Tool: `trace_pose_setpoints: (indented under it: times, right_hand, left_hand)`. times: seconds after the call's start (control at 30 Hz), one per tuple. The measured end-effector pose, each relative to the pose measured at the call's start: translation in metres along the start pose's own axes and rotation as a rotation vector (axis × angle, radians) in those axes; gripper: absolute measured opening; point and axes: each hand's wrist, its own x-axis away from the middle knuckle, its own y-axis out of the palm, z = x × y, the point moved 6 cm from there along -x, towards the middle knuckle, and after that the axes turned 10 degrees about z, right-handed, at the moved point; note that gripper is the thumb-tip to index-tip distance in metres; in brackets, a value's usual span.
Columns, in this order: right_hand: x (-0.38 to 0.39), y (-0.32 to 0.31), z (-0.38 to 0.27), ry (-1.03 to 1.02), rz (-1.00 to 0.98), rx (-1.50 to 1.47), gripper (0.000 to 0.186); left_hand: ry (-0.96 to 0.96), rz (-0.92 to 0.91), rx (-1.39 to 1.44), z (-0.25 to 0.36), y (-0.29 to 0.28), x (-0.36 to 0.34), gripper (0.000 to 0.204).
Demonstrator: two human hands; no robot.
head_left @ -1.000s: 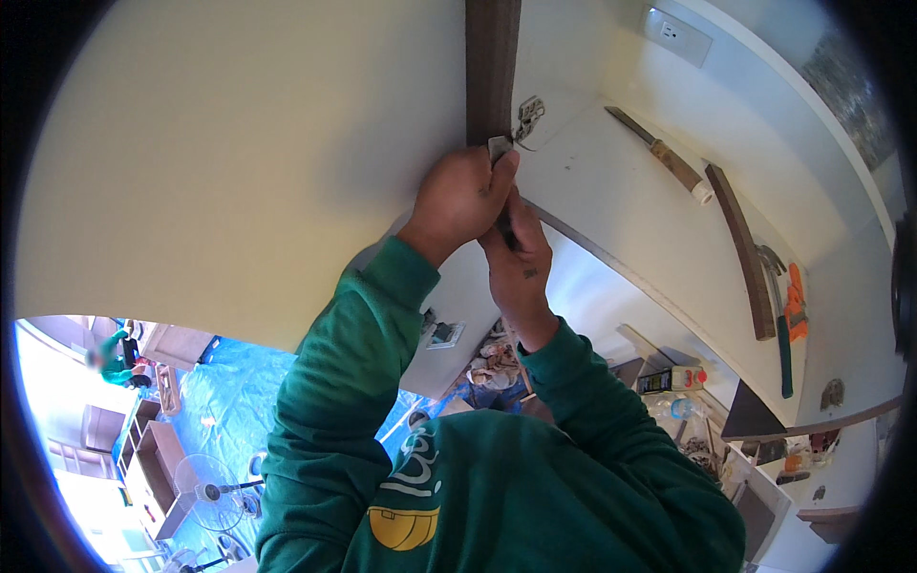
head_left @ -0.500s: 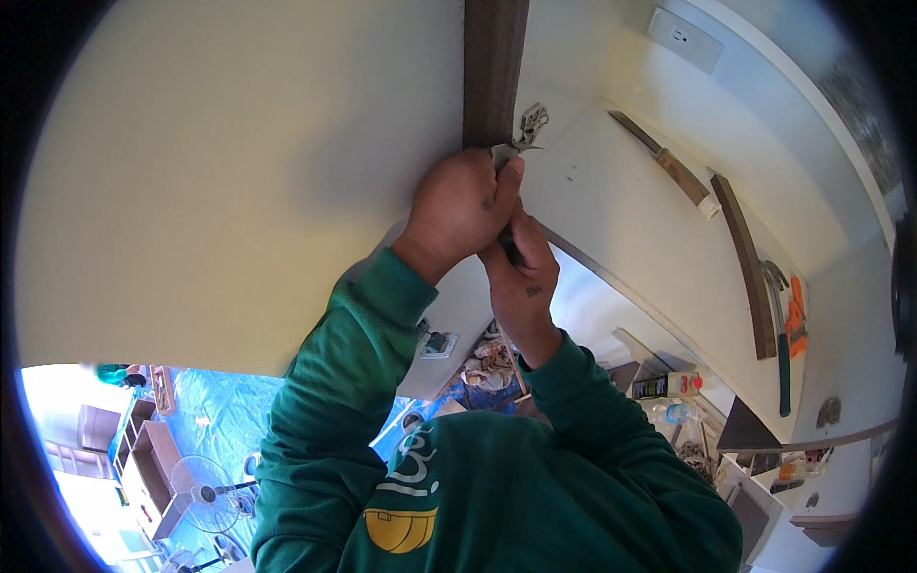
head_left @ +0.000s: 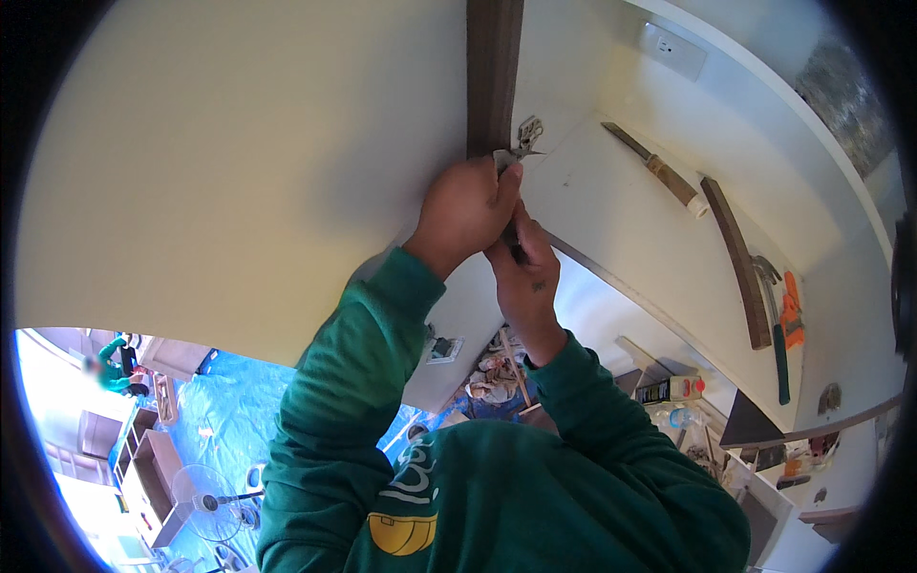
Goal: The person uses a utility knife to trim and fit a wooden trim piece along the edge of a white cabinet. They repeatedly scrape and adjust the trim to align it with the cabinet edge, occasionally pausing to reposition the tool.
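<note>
My left hand [head_left: 463, 208] is closed, its thumb pressed along a tool with a flat grey metal end [head_left: 502, 160]. Below it, my right hand [head_left: 527, 282] is wrapped round the dark lower part [head_left: 517, 250] of what looks like the same tool. My fingers hide most of it, so its kind cannot be made out. The metal end meets the lower part of a dark brown wood strip [head_left: 493, 81], which runs along the edge of a broad cream panel [head_left: 239, 181]. Just right of the strip, a metal cabinet hinge [head_left: 528, 132] sticks out.
On the white shelf [head_left: 611, 224] at right lie a wood-handled chisel [head_left: 673, 183], a brown wood strip [head_left: 737, 263], a green-handled hammer [head_left: 780, 353] and an orange tool [head_left: 791, 310]. Lower left, a fan [head_left: 205, 501] stands near blue sheeting [head_left: 234, 392]; a person in green [head_left: 110, 372] is beyond.
My view has shifted slightly, bringing more of the person in green into sight at far left. Both hands keep their grip at the strip's lower part, with little visible movement.
</note>
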Motion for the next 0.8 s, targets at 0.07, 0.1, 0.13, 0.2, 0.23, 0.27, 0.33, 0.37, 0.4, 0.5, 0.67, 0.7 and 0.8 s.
trace_pose_setpoints:
  times: [0.07,0.1,0.13,0.2,0.23,0.27,0.33,0.37,0.4,0.5,0.67,0.7,0.8]
  right_hand:
    - [-0.002,0.001,-0.009,-0.032,-0.012,0.015,0.061]
    - [-0.003,0.001,-0.013,-0.042,-0.017,0.016,0.062]
    - [-0.003,0.001,-0.012,-0.031,-0.025,0.027,0.063]
    - [-0.002,-0.001,-0.008,-0.007,-0.043,0.051,0.065]
    - [-0.003,-0.001,-0.009,-0.010,-0.052,0.049,0.065]
    - [-0.004,-0.001,-0.011,-0.010,-0.059,0.050,0.066]
    - [-0.006,-0.002,-0.013,0.016,-0.084,0.069,0.063]
    - [-0.005,-0.002,-0.014,0.044,-0.103,0.086,0.060]
    - [-0.004,-0.002,-0.014,0.073,-0.122,0.103,0.057]
    - [-0.006,0.000,-0.023,0.057,-0.089,0.088,0.057]
    - [-0.005,0.001,-0.012,-0.011,-0.036,0.071,0.065]
    - [-0.006,0.001,-0.012,-0.019,-0.027,0.082,0.065]
    - [-0.007,0.004,-0.004,0.003,-0.001,0.005,0.064]
  left_hand:
    - [-0.018,0.006,0.145,0.001,-0.003,0.003,0.039]
    - [-0.011,0.015,0.127,0.000,-0.004,0.004,0.038]
    - [-0.005,0.025,0.110,-0.003,-0.003,0.004,0.037]
    - [0.003,0.036,0.070,-0.004,-0.002,0.004,0.037]
    - [0.005,0.038,0.047,-0.005,-0.002,0.004,0.036]
    - [0.007,0.038,0.026,-0.005,-0.001,0.004,0.036]
    - [0.004,0.001,0.078,-0.005,0.000,0.002,0.037]
    - [0.001,-0.019,0.102,-0.004,0.001,0.002,0.038]
    - [-0.002,-0.021,0.102,-0.004,0.000,0.002,0.038]
    - [-0.012,-0.030,0.094,-0.005,0.000,0.001,0.039]
    - [-0.031,-0.056,0.035,-0.005,0.001,-0.001,0.041]
    - [-0.027,-0.059,-0.004,-0.004,0.001,-0.003,0.042]
    - [-0.010,-0.055,-0.081,-0.002,0.002,-0.007,0.044]
